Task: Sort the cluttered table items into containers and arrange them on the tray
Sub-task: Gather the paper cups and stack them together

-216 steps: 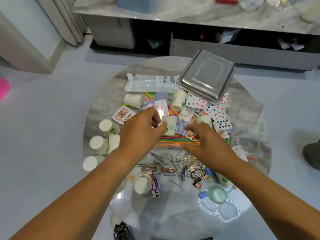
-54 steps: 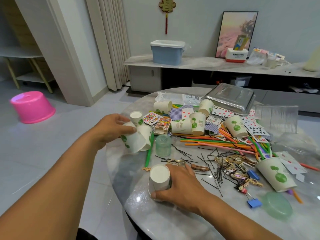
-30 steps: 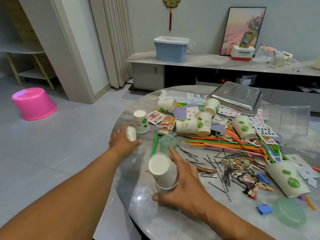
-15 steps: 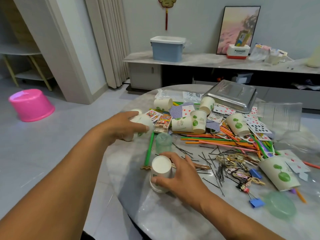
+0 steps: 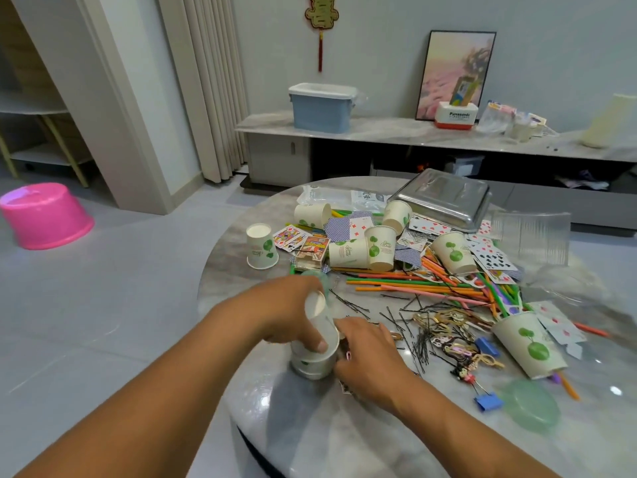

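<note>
At the bench's (image 5: 310,426) near edge, the left hand (image 5: 286,315) grips an upturned paper cup (image 5: 322,322), nesting it onto the cup stack (image 5: 312,363) steadied by the grasping right hand (image 5: 365,360); keeping the rims square should prevent jamming.

Left hand (image 5: 282,315) hides cup stack (image 5: 315,353) side.

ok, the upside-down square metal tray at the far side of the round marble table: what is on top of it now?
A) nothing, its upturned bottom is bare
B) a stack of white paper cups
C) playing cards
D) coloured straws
A: the upside-down square metal tray shows only its bare, shiny upturned bottom; the white paper cups, playing cards and coloured straws lie on the round marble table beside or in front of it.
</note>
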A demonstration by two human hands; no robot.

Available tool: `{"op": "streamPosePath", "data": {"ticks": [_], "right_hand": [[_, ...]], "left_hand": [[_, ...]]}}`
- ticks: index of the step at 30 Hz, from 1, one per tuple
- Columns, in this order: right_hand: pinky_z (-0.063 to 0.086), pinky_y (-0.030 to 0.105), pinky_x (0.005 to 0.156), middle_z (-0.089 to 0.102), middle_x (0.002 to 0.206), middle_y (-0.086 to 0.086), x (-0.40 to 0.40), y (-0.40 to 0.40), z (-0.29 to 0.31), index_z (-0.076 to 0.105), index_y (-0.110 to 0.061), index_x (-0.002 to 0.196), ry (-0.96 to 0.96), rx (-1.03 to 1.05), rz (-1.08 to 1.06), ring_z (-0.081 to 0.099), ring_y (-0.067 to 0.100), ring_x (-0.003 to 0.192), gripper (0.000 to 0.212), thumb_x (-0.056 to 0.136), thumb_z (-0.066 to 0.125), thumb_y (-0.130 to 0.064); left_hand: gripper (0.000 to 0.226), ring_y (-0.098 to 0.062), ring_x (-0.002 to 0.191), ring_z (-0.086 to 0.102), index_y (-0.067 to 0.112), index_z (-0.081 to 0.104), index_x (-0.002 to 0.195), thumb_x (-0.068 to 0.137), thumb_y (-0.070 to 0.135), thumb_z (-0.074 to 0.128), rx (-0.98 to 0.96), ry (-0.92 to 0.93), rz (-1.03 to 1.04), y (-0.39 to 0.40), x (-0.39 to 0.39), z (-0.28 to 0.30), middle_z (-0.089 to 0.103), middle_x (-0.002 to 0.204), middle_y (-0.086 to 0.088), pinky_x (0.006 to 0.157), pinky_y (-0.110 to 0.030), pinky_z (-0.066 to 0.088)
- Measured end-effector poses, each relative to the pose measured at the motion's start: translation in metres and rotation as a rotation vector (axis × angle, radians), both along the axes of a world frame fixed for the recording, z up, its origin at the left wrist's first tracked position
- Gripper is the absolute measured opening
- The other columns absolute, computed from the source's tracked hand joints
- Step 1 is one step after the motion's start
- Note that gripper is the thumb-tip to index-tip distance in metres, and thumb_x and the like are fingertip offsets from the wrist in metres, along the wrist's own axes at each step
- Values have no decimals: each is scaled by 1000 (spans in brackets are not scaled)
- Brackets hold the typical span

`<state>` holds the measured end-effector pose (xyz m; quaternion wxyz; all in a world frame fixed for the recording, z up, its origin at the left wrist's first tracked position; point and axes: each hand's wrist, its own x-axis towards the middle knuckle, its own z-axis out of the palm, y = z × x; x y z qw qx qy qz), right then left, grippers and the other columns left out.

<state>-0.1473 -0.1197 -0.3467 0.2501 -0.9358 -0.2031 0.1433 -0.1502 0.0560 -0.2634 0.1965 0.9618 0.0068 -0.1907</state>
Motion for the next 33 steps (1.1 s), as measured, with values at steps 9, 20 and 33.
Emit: {"op": "streamPosePath", "data": {"ticks": [9, 20, 33], "right_hand": [[42, 43, 110, 50, 147, 3, 74, -19, 22, 48, -25, 147, -203, 140, -261, 46, 23, 136, 61, 90, 67, -13], [13, 61, 120, 53, 141, 6, 188, 42, 11, 19, -31, 159, -438, -557, 128, 40, 30, 137, 84, 89, 65, -18], [54, 15, 78, 65, 115, -11, 115, 35, 68, 34, -48, 148, -120, 773, -65, 68, 3, 96, 72, 89, 70, -31]], "left_hand": [[87, -28, 126, 51, 38, 39, 143, 72, 44, 87, 100, -151, -33, -15, 15, -45, 48, 140, 0, 87, -34, 41], [84, -22, 108, 59, 47, 40, 122, 59, 33, 94, -319, -196, 186, 26, 33, -76, 50, 128, 7, 92, -42, 53], [75, -2, 87, 65, 42, 53, 119, 63, 15, 94, -637, -114, 203, 45, 36, -94, 63, 110, 18, 60, -13, 52]]}}
